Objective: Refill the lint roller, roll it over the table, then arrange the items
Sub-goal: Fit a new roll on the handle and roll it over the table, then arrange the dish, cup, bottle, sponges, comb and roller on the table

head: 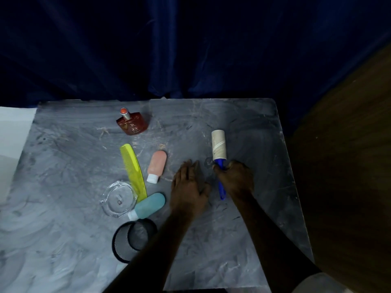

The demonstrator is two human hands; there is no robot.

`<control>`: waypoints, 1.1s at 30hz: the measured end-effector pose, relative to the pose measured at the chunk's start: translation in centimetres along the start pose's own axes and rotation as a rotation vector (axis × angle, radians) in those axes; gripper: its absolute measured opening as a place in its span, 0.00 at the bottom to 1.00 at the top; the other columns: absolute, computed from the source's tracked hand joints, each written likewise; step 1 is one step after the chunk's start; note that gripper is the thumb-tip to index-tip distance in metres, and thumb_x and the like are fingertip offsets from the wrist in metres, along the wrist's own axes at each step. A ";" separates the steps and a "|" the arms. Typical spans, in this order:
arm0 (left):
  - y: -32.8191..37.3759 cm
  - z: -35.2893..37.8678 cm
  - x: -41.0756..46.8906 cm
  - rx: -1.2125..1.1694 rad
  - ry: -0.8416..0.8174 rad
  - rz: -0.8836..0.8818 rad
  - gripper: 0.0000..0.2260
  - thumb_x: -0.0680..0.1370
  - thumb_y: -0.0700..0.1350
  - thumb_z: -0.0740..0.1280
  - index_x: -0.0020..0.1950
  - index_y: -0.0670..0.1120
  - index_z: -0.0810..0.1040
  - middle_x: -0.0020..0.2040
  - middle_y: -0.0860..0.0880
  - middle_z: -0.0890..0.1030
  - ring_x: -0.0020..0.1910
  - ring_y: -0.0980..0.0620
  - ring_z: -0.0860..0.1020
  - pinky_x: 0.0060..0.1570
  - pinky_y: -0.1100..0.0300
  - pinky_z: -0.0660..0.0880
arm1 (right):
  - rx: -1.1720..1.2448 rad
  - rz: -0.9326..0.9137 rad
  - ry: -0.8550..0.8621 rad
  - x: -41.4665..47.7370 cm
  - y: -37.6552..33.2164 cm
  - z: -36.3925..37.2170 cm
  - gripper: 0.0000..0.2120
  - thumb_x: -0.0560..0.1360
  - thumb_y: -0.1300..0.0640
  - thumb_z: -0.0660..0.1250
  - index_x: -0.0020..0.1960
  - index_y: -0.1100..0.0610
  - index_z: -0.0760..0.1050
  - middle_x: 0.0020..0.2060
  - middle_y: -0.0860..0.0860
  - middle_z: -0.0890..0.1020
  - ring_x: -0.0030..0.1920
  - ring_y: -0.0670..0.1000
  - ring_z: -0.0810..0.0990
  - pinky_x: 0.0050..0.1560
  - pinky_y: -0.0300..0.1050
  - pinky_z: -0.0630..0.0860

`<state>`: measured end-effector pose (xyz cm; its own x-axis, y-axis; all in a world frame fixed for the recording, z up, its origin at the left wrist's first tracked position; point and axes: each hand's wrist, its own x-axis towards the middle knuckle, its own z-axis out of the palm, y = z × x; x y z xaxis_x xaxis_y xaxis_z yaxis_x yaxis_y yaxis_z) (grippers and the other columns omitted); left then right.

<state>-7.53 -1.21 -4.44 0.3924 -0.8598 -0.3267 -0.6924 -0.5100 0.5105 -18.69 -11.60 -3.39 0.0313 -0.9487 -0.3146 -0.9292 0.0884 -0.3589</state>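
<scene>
**Bare lint roller, right of the toiletries**

The right hand [234, 176] grasps the blue handle of the lint roller [219, 148], whose cardboard core lies on the grey table [243, 229]. The left hand [188, 187] rests flat just beside it, fingers released.

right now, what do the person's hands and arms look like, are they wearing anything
The left hand and right hand are bare: no gloves, and no rings or watch that I can make out. Both forearms are uncovered down to the frame edge; no sleeve shows.
</scene>
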 end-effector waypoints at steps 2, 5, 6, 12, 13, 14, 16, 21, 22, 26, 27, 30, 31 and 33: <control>0.4 -0.2 -0.5 0.000 -0.002 0.038 0.37 0.83 0.54 0.67 0.88 0.47 0.56 0.88 0.45 0.58 0.88 0.46 0.56 0.85 0.53 0.54 | -0.019 -0.016 -0.020 0.0 0.3 0.0 0.30 0.71 0.31 0.69 0.50 0.59 0.82 0.49 0.57 0.87 0.52 0.59 0.85 0.49 0.49 0.81; 1.2 -0.8 -1.8 -0.014 -0.001 0.086 0.37 0.83 0.52 0.68 0.88 0.46 0.57 0.88 0.45 0.59 0.87 0.46 0.57 0.86 0.55 0.52 | -0.035 -0.018 -0.062 -0.2 0.4 -0.2 0.30 0.71 0.31 0.69 0.51 0.60 0.81 0.51 0.58 0.86 0.54 0.59 0.85 0.50 0.50 0.81; 1.5 -1.2 -2.3 -0.028 -0.003 0.100 0.37 0.82 0.52 0.69 0.88 0.46 0.57 0.88 0.44 0.60 0.87 0.46 0.57 0.86 0.55 0.52 | -0.039 -0.016 -0.060 -0.3 0.3 -0.2 0.31 0.71 0.31 0.68 0.51 0.60 0.81 0.51 0.59 0.86 0.54 0.60 0.85 0.50 0.51 0.81; 0.5 -5.3 -7.4 -0.285 0.111 0.205 0.30 0.79 0.50 0.68 0.81 0.45 0.73 0.78 0.44 0.75 0.79 0.46 0.72 0.82 0.58 0.64 | -0.027 -0.012 -0.005 -1.5 0.4 -0.4 0.29 0.69 0.32 0.71 0.49 0.58 0.80 0.49 0.59 0.86 0.53 0.61 0.85 0.50 0.50 0.81; -0.6 -6.2 -8.4 -0.334 0.153 0.227 0.27 0.79 0.50 0.67 0.79 0.46 0.74 0.76 0.46 0.77 0.77 0.47 0.74 0.80 0.59 0.66 | -0.018 -0.015 0.009 -1.7 0.4 -0.4 0.28 0.69 0.32 0.71 0.48 0.58 0.80 0.48 0.58 0.86 0.52 0.61 0.85 0.50 0.50 0.81; -1.9 -6.9 -9.2 -0.383 0.195 0.230 0.25 0.80 0.50 0.67 0.78 0.47 0.76 0.74 0.47 0.79 0.75 0.47 0.76 0.78 0.58 0.69 | -0.008 -0.023 0.021 -2.0 0.4 -0.2 0.27 0.68 0.32 0.72 0.46 0.57 0.79 0.46 0.58 0.86 0.50 0.61 0.85 0.49 0.50 0.81; -4.8 -8.6 -10.6 -0.550 0.267 0.121 0.20 0.82 0.48 0.67 0.74 0.51 0.79 0.67 0.48 0.83 0.66 0.44 0.82 0.70 0.51 0.77 | 0.007 -0.043 0.023 -2.4 0.1 -0.1 0.26 0.68 0.32 0.73 0.45 0.57 0.78 0.45 0.58 0.85 0.49 0.61 0.85 0.49 0.50 0.80; -14.3 -12.9 -10.6 -0.579 0.483 -0.166 0.15 0.79 0.49 0.68 0.65 0.49 0.83 0.59 0.52 0.87 0.55 0.54 0.86 0.53 0.60 0.84 | -0.007 -0.119 0.074 -4.0 -2.2 0.0 0.24 0.71 0.32 0.69 0.46 0.55 0.76 0.45 0.56 0.85 0.47 0.61 0.85 0.47 0.50 0.80; -15.9 -13.3 -9.9 -0.551 0.456 -0.206 0.16 0.79 0.49 0.69 0.66 0.48 0.82 0.58 0.52 0.87 0.53 0.51 0.87 0.50 0.58 0.85 | 0.001 -0.154 0.073 -4.6 -3.1 0.1 0.22 0.72 0.34 0.69 0.46 0.54 0.75 0.44 0.55 0.85 0.47 0.60 0.85 0.47 0.49 0.80; -20.2 -13.4 -6.7 -0.150 0.237 -0.286 0.18 0.79 0.48 0.75 0.69 0.50 0.81 0.62 0.45 0.84 0.57 0.38 0.85 0.56 0.45 0.83 | 0.000 -0.415 -0.019 -7.9 -8.0 2.3 0.12 0.75 0.46 0.71 0.44 0.55 0.76 0.43 0.54 0.85 0.46 0.59 0.85 0.46 0.48 0.79; -20.8 -13.4 -6.0 -0.085 0.188 -0.296 0.18 0.78 0.49 0.75 0.68 0.51 0.81 0.63 0.45 0.84 0.58 0.37 0.85 0.56 0.45 0.83 | -0.026 -0.467 -0.060 -8.8 -9.3 3.1 0.11 0.76 0.47 0.70 0.44 0.55 0.76 0.42 0.55 0.85 0.46 0.59 0.85 0.46 0.48 0.79; -22.1 -13.4 -4.6 -0.074 0.121 -0.292 0.15 0.76 0.51 0.76 0.62 0.55 0.83 0.60 0.46 0.85 0.58 0.38 0.84 0.54 0.48 0.82 | -0.079 -0.490 -0.177 -11.1 -13.0 5.6 0.12 0.75 0.46 0.67 0.45 0.55 0.76 0.44 0.54 0.86 0.49 0.59 0.85 0.47 0.49 0.79; -22.2 -13.4 -4.4 -0.103 0.131 -0.296 0.13 0.75 0.51 0.76 0.60 0.55 0.84 0.59 0.48 0.86 0.58 0.39 0.85 0.54 0.49 0.82 | -0.103 -0.470 -0.227 -11.4 -14.0 6.3 0.12 0.75 0.46 0.66 0.47 0.55 0.77 0.46 0.54 0.86 0.51 0.59 0.84 0.49 0.49 0.79; -22.3 -13.4 -4.3 -0.185 0.168 -0.307 0.11 0.72 0.53 0.76 0.54 0.55 0.86 0.54 0.51 0.89 0.55 0.44 0.87 0.52 0.50 0.84 | -0.160 -0.429 -0.329 -11.8 -15.4 7.4 0.12 0.74 0.47 0.65 0.50 0.54 0.77 0.49 0.55 0.86 0.53 0.60 0.84 0.52 0.50 0.79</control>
<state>14.32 13.57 -3.80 0.6684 -0.6510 -0.3596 -0.4125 -0.7269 0.5491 -2.06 0.50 -0.69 0.5083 -0.7423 -0.4366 -0.8512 -0.3559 -0.3858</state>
